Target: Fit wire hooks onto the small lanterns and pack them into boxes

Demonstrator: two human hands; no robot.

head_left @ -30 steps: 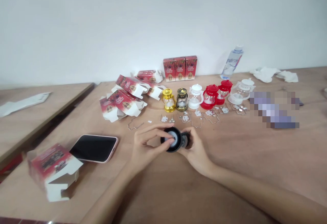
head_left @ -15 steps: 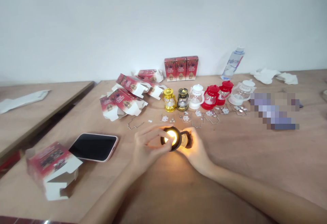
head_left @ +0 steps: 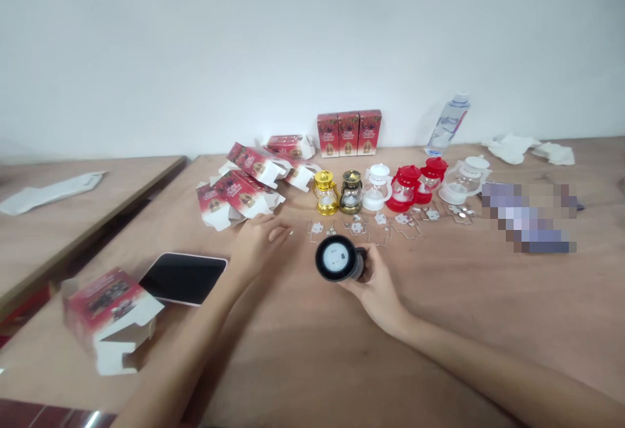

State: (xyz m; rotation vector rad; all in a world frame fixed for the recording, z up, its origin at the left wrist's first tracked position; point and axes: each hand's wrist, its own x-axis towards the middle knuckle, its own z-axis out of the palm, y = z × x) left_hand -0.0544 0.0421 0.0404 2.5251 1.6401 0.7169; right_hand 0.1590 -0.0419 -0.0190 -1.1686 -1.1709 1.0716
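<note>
While R hand [head_left: 375, 288] has thumb & fingers wrapped firmly round the black lamp [head_left: 352, 265], it's held over the table [head_left: 439, 285], tipped so the base faces the camera, pale disc [head_left: 333, 257] fully showing. L hand [head_left: 258, 239] is apart from it, nr the red cartons [head_left: 244, 190]; fingers loosely curled, can't tell whether they've hold of anything. To do this well, I'd say: keep R grip snug, not squeezing, w/ fingers off the disc; pinch small bits w/ L fingertips only, as they lie close tog. & look easy to scatter. Just beyond: white tabs [head_left: 317, 227] etc., then a row incl. gold lamp [head_left: 326, 193], bronze lamp [head_left: 350, 192], white lamp [head_left: 377, 187], red lamp [head_left: 404, 188]. Phone [head_left: 183, 277] beside L forearm; bottle [head_left: 449, 122] at back, by the wall.
</note>
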